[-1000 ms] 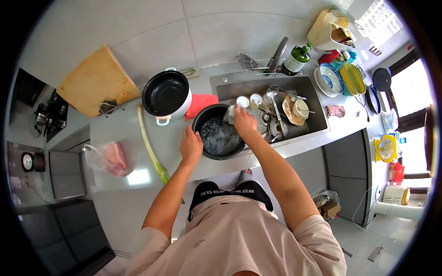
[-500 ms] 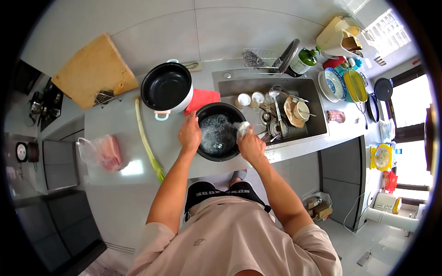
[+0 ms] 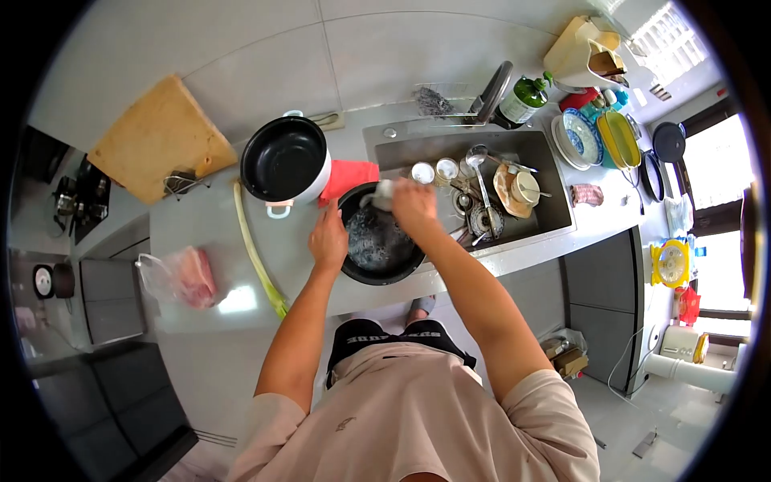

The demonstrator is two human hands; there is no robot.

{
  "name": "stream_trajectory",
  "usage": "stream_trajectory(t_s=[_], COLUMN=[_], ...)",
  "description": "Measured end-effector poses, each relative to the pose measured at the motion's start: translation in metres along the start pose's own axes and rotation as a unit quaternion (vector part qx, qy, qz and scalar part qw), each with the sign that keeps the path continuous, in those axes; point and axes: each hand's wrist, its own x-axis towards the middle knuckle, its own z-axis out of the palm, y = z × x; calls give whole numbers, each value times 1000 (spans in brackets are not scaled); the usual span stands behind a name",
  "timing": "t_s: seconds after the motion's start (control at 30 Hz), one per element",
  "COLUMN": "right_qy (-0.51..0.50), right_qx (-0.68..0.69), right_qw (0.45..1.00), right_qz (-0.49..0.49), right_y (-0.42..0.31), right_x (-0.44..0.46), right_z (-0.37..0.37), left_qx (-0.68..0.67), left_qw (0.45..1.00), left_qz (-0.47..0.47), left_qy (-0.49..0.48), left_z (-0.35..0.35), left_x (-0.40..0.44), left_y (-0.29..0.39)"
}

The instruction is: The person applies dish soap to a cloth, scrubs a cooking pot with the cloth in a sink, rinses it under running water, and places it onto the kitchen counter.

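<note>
A round black pot (image 3: 384, 279) with foamy water in it stands on the counter, overlapping the sink's left edge. My left hand (image 3: 328, 238) is closed on the pot's left rim. My right hand (image 3: 414, 210) reaches over the far rim and grips a crumpled white cloth (image 3: 383, 195), pressed against the inner wall on the far side. The hand partly hides the cloth, so its exact kind is hard to make out. Just behind the pot lies a flat red cloth (image 3: 353, 173). Farther left is a white pot with a black inside (image 3: 287, 157).
The sink (image 3: 514, 238) holds glass jars, a ladle (image 3: 479, 173) and dishes beneath the faucet (image 3: 494, 90). Left along the counter are a leek (image 3: 255, 245), bagged meat (image 3: 193, 277) and a cutting board (image 3: 157, 140). Stacked bowls (image 3: 580, 138) and packaged meat (image 3: 587, 194) sit right.
My right hand has moved the white cloth from the pot's right rim to its far side, up and left. My left hand stays on the left rim. The view has shifted slightly.
</note>
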Motion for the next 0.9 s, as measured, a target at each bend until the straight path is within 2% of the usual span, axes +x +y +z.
stream_trajectory(t_s=[0.03, 0.1, 0.13, 0.2, 0.23, 0.3, 0.37, 0.43, 0.47, 0.53, 0.57, 0.63, 0.7, 0.77, 0.8, 0.87, 0.9], right_qy=[-54, -78, -78, -141, -142, 12, 27, 109, 72, 125, 131, 11, 74, -91, -92, -116, -116], right_qx=[42, 91, 87, 160, 159, 87, 116, 31, -2, -34, -34, 1, 28, 97, 92, 216, 214], right_qw=[997, 987, 988, 956, 957, 984, 987, 994, 997, 982, 982, 996, 997, 988, 989, 943, 944], right_qz=[46, 105, 100, 201, 198, 154, 106, 8, -40, -138, -132, -90, -13, 80, 75, 227, 223], right_y=[12, 21, 16, 9, 8, 5, 5, -8, -18, -32, -27, -19, 6, 18, 15, 10, 11], right_x=[-18, -66, -83, -102, -98, -83, -46, -6, 10, 30, 32, 23, -12, -50, -64, -92, -91], right_z=[-8, -17, -17, -15, -4, 19, 5, 14, -1, 3, 2, -12, -3, -38, -34, -24, -23], left_qx=[-2, 4, 2, 5, 6, 2, 15, 27, 25, 22, 15, 5, -3, -23, -41, -65, -81], left_qw=[1000, 1000, 1000, 1000, 1000, 1000, 1000, 999, 999, 999, 1000, 1000, 997, 994, 990, 983, 983], left_qz=[-5, -18, -23, -18, -21, -8, -7, -2, 0, 8, 2, -8, -72, -110, -138, -169, -166], left_qy=[2, 2, 5, -4, -3, -19, -27, -32, -31, -27, -24, -21, -33, -12, 10, 15, 6], left_z=[0, 0, -1, -4, -5, -7, -4, -2, -2, -4, -5, -9, -12, -1, 4, 1, 1], left_x=[-2, -1, -1, -1, -1, 1, 2, 2, 2, 0, -2, 0, -5, -8, -7, -14, -17], left_y=[0, 2, 2, 4, 3, 4, 3, 3, 3, 3, 2, 5, 8, 9, 12, 18, 17])
